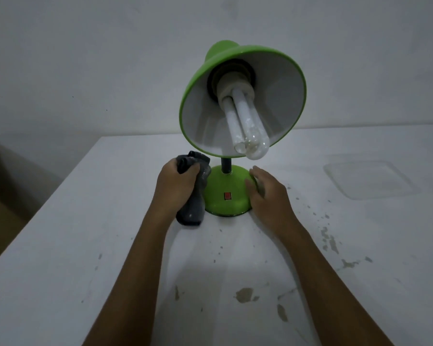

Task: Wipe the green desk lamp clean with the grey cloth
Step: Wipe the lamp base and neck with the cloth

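Two hands: both reach onto the white, paint-chipped desk point(60, 245).
Writing: none readable; a small red switch point(227, 195) sits on the base front.
Lamp point(238, 101): glossy green, domed round base, thin dark stem, cone shade with white inside tilted toward the camera, dusty U-tube bulb point(245, 126).
Cloth point(194, 196): grey, soft, bunched, hanging to the desk, touching the base's left side.
Left hand point(176, 188): fingers curled tight around the cloth.
Right hand point(268, 193): loosely spread, fingertips resting on the base's right side, gripping nothing.
Tray point(370, 179): clear, shallow, well right.
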A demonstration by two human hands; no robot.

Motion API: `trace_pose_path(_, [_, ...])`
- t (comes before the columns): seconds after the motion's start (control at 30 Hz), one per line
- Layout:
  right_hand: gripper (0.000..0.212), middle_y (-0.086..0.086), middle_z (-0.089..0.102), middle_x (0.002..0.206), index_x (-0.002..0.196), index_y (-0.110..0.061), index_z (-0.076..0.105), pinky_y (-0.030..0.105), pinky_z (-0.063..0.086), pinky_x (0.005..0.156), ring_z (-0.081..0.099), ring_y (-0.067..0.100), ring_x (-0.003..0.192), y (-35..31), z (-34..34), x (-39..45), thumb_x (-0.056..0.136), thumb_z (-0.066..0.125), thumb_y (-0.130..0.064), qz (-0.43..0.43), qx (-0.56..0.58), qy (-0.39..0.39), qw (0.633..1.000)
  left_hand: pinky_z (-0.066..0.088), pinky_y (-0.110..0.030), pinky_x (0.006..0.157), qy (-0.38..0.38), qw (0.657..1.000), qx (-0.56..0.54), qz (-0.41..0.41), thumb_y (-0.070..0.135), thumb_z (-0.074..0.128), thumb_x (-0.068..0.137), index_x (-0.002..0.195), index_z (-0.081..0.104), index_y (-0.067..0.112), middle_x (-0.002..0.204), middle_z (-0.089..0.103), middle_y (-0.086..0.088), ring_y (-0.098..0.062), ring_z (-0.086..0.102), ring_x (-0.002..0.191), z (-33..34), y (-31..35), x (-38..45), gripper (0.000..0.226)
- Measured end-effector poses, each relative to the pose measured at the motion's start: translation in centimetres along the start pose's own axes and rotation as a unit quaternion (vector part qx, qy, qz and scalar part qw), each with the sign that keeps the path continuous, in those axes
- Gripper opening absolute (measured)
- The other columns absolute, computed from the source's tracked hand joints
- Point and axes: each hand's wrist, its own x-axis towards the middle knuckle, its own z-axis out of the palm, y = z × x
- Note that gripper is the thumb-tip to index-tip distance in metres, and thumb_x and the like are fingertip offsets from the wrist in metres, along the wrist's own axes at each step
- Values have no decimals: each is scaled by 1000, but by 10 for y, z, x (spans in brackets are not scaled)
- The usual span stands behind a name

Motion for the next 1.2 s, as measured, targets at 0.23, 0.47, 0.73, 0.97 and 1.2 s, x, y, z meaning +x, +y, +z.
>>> trace_pose_path(0.23, [46,-3,36,159,151,-19,39,37,30,120,36,15,146,3,4,-1,105,40,-27,-23,-43,-33,998,41,-19,63,-36,988,125,86,31,71,85,97,65,9,87,68,0,-20,64,88,23,0,36,26])
trace_pose_path(0.47, [46,-5,35,160,151,-20,40,35,29,120,35,14,146,4,10,1,106,37,-30,-22,-72,-30,997,36,-9,62,-79,974,174,119,34,68,91,107,65,15,85,59,12,-12,57,87,20,-9,32,24])
trace_pose_path(0.73, [45,-4,37,159,149,-20,42,32,28,118,36,14,145,7,10,3,106,38,-30,-21,-76,-23,997,42,-1,62,-92,964,169,181,33,75,85,100,68,28,79,63,22,10,58,77,15,-20,21,18])
trace_pose_path(0.97, [45,-4,37,159,150,-19,41,31,27,118,36,14,146,8,10,3,106,37,-30,-23,-80,-24,996,40,-6,58,-32,983,120,136,32,75,85,90,69,21,73,63,21,8,58,72,20,-12,35,14])
trace_pose_path(1.2, [46,-5,37,159,151,-20,40,30,26,118,35,13,146,8,11,3,106,36,-31,-19,-86,-23,996,42,-24,60,-61,956,239,159,36,68,90,81,63,14,70,61,5,-15,58,70,25,-15,28,24])
